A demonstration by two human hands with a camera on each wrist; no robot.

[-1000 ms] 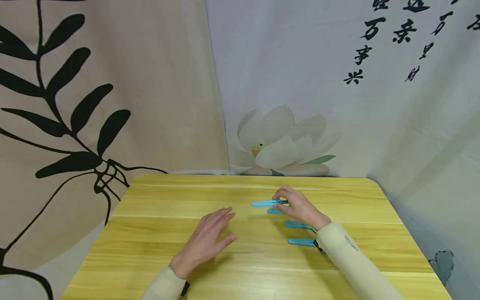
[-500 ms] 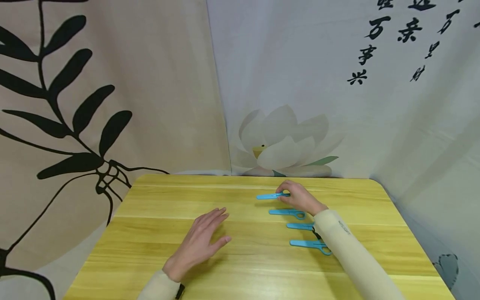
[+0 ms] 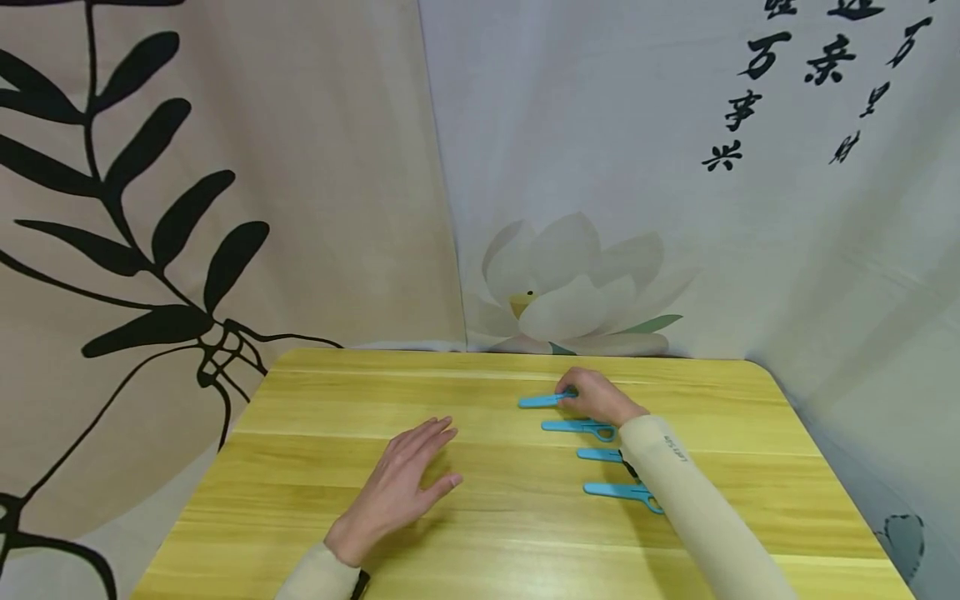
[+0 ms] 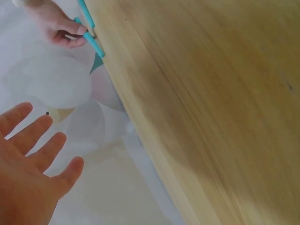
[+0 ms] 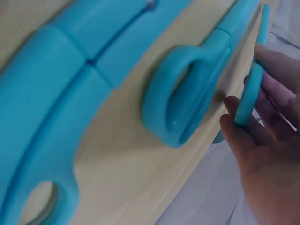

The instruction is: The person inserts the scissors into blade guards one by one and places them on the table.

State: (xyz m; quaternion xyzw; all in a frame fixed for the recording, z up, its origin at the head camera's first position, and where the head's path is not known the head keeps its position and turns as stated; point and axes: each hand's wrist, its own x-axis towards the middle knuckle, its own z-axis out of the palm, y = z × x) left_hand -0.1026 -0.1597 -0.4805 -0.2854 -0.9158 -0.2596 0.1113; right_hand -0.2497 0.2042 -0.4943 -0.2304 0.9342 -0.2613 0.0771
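Observation:
My right hand (image 3: 596, 397) pinches the handle of a pair of blue scissors (image 3: 538, 402) near the back edge of the table, blades pointing left. In the right wrist view, thumb and fingers are around the looped handle of these scissors (image 5: 251, 91). Toward the front lie three more blue pairs: the second scissors (image 3: 573, 426), the third scissors (image 3: 598, 454), partly covered by the right wrist, and the nearest scissors (image 3: 615, 490), whose handle the sleeve partly hides. Left of them my left hand (image 3: 401, 483) hovers over the table with fingers spread, holding nothing.
The light wooden table (image 3: 315, 517) reaches back to a printed curtain (image 3: 352, 167) showing a dark leafy branch, a white lotus and black characters. A black strap (image 3: 361, 583) shows at the left wrist.
The right hand has carried its scissors backward, away from the second pair, and then slightly down toward the table. The left hand has drawn back a little.

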